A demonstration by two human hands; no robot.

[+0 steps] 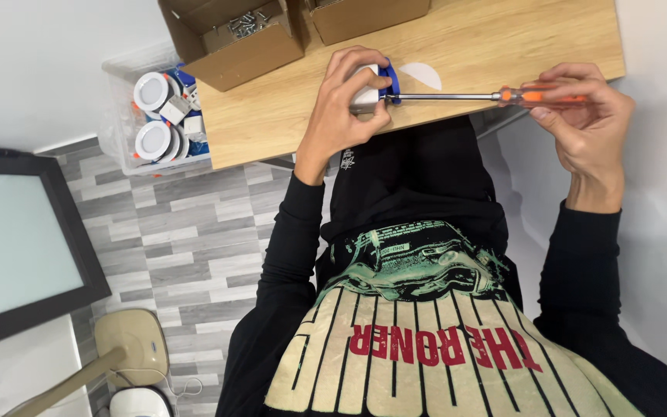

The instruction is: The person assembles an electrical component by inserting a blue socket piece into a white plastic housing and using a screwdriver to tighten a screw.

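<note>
My left hand [343,104] clamps lamp [370,86]; right hand [584,116] grips screwdriver [488,96], tip at lamp. Screwing mid-way, I judge; more lamps in bin [121,116].

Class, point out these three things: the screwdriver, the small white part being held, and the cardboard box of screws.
screwdriver [441,96], head view, middle of the metal shaft
small white part [366,96], head view, its white side
cardboard box of screws [260,54], head view, front wall

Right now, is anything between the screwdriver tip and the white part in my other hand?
Nothing visible. The screwdriver shaft runs bare from the right hand across the table edge to the white part, which the left hand grips. The tip itself is hidden behind the part's blue piece.
</note>
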